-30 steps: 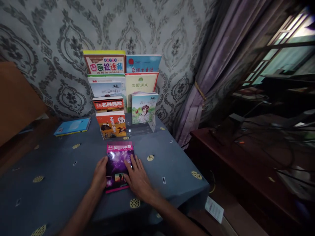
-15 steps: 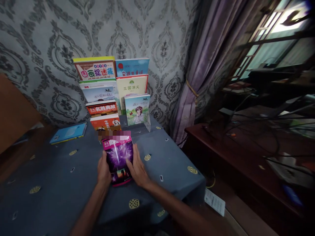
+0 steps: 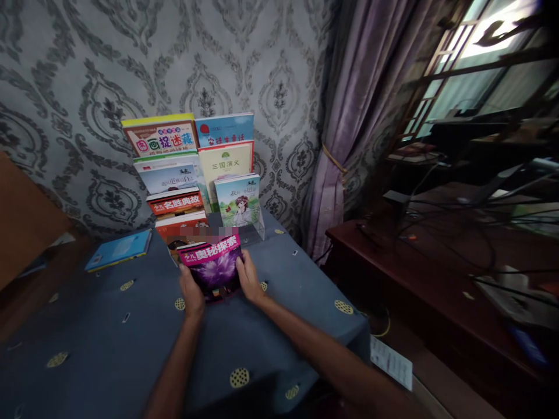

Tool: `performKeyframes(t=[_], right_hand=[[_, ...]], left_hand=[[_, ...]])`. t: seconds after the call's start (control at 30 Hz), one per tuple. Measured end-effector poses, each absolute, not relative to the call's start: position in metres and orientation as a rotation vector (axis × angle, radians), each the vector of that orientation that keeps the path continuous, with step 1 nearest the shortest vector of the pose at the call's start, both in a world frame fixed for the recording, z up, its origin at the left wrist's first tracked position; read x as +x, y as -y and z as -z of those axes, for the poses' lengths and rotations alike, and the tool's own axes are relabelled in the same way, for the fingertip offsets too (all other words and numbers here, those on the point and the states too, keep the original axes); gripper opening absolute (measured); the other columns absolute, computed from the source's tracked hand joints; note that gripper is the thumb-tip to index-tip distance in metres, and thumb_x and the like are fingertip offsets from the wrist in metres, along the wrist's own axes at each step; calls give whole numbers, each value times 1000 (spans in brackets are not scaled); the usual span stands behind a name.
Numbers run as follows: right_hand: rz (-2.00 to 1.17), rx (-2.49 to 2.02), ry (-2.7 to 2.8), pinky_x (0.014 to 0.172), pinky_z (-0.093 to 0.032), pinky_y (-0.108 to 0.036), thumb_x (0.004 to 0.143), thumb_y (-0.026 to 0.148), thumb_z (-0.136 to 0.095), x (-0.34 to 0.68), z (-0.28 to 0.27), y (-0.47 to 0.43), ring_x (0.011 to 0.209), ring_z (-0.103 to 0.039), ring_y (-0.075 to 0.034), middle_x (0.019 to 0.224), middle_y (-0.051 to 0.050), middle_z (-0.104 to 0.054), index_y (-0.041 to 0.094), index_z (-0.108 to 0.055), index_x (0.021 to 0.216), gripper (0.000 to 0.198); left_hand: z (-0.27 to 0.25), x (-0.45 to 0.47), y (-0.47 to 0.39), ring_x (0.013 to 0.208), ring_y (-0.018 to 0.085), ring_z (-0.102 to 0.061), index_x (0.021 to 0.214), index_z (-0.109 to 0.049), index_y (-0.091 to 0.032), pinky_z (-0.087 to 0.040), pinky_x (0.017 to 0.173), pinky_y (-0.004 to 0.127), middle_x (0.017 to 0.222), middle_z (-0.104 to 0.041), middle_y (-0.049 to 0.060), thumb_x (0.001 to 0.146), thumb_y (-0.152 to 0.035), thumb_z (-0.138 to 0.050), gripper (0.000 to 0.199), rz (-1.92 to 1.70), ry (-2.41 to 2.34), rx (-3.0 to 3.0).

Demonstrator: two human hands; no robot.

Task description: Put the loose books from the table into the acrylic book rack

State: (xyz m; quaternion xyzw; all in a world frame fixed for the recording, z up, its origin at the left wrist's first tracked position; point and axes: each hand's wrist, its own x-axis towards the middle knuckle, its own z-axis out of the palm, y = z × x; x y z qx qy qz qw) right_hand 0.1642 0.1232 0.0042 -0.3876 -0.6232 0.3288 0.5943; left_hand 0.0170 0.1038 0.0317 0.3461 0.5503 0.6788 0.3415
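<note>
By the bare left hand (image 3: 191, 291), the left edge of a glossy purple-and-pink rectangular book (image 3: 216, 270) is being gripped; by the bare right hand (image 3: 250, 280), its right edge is being pinched, thumb on the cover. The book is being held tilted over the worktop (image 3: 105, 349), covered in dark blue pineapple-printed cloth (image 3: 301, 308). Just beyond, colourful standing books (image 3: 238, 203) are being supported in tiers by a clear plastic stand (image 3: 261, 226) before a grey patterned wall (image 3: 236, 70)

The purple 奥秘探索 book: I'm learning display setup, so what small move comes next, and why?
Probably ease the purple book toward the right front of the display stand: left hand and right hand hold its sides; the right column shows three tiers, the left column four.
</note>
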Motion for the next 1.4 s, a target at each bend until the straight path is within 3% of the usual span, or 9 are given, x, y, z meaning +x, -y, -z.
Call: performKeyframes(t=[0.1,0.23,0.33,0.47,0.7,0.9,1.07,1.3,1.4], right_hand=[[-732,-946,1468,85,-46,-31,101,42,-34,167,2,-120,90,-57,-18,98,-4,-63,20,-52,108,29],[-717,-951,1491,79,-46,-28,101,41,-36,169,0,-116,81,-56,-16,88,-1,-60,21,-54,99,27],[-724,-917,1545,81,-46,-27,102,40,-36,171,-5,-115,83,-57,-16,89,-1,-61,20,-58,99,30],[-658,-895,1604,83,-46,-29,102,41,-36,177,-10,-119,87,-57,-17,88,-3,-61,19,-64,100,36],[-582,-1000,1686,77,-47,-29,102,43,-40,187,-18,-123,79,-54,-17,82,-3,-58,20,-72,101,40],[-576,-1004,1705,74,-46,-29,101,44,-41,192,-17,-125,77,-55,-17,80,-2,-62,20,-73,100,40],[-547,-1011,1735,73,-45,-29,101,46,-39,194,-19,-127,77,-55,-18,76,-3,-61,20,-73,92,43],[-658,-959,1692,67,-45,-26,100,41,-42,194,-20,-126,73,-59,-16,82,-3,-69,20,-72,94,37],[-647,-1023,1653,58,-41,-24,98,40,-44,196,-19,-128,62,-56,-15,70,0,-66,20,-71,88,36]], left_hand=[[-22,12,-105,104,25,-63,85,-69,-18,-48,94,35,92,-71,9,89,-71,-36,63,-1775,-1593,1010],[-19,7,-104,93,21,-62,92,-66,-19,-49,85,30,92,-68,5,90,-66,-41,53,-1817,-1561,1083],[-22,2,-103,80,17,-55,87,-59,-22,-46,75,25,81,-59,-1,89,-60,-47,39,-1855,-1604,1202],[-23,-3,-101,71,16,-46,80,-51,-23,-39,68,25,73,-48,-3,90,-59,-45,38,-1853,-1647,1288],[-25,-2,-100,70,16,-43,78,-50,-23,-35,66,25,72,-46,-3,87,-63,-47,42,-1827,-1621,1289],[-32,-11,-99,73,17,-47,81,-59,-23,-37,67,24,74,-53,-2,81,-63,-57,40,-1753,-1500,1369],[-42,-30,-89,59,16,-45,70,-54,-24,-34,58,24,60,-48,-4,80,-57,-59,35,-1514,-1591,1637],[-45,-37,-84,46,21,-55,77,-60,-25,-37,52,26,47,-57,-2,79,-50,-57,25,-1255,-1794,1624],[-51,-27,-87,43,21,-56,78,-62,-25,-39,49,27,47,-58,-2,77,-45,-62,20,-1254,-1791,1490]])
